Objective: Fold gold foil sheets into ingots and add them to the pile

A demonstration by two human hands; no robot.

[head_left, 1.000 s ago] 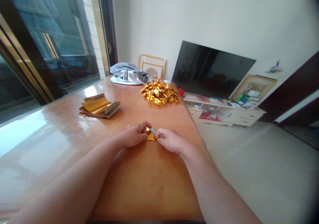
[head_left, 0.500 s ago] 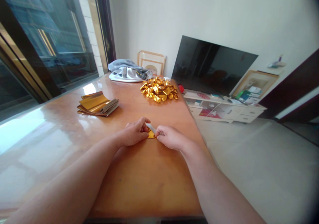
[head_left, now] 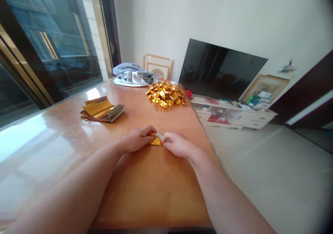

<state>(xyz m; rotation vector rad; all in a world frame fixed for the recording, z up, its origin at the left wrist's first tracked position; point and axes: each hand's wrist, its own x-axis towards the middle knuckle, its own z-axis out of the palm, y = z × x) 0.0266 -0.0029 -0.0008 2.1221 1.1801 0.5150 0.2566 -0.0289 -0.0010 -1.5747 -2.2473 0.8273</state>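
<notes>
Between my hands, low on the wooden table, lies a small sheet of gold foil paper with a pale edge folded up. My left hand pinches its left end, fingers closed. At its right end my right hand is curled shut, thumb and fingers gripping the paper. Beyond them sits a heap of folded gold foil pieces. To the left, a loose stack of gold foil sheets rests on the tabletop.
A bundle of grey-blue cloth lies at the table's far end, near leaning picture frames. Past the right table edge stand a large television and a low white cabinet. A glass window is on the left.
My left hand has shifted slightly left along the paper, and more of the gold surface shows between the hands. My right hand stays nearly in place.
</notes>
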